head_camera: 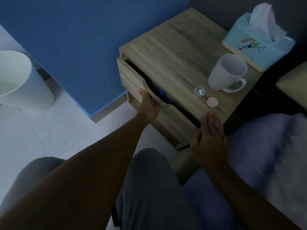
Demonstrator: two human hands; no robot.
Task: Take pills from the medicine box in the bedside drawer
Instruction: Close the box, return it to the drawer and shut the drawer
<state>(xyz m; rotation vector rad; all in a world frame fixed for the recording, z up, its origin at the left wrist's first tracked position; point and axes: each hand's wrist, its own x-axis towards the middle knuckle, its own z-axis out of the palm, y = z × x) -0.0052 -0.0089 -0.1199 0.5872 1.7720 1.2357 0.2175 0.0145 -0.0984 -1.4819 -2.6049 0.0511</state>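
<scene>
We are curling our left hand (pixel 149 103) over the drawer (pixel 132 77) lip for purchase; our right hand (pixel 208 135), fingers flat, is steadying the nightstand (pixel 174 52).

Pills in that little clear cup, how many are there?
2 white pills show in the small clear cup, side by side, on the bedside table near the white mug. The picture is dim; more could be hidden.
</scene>
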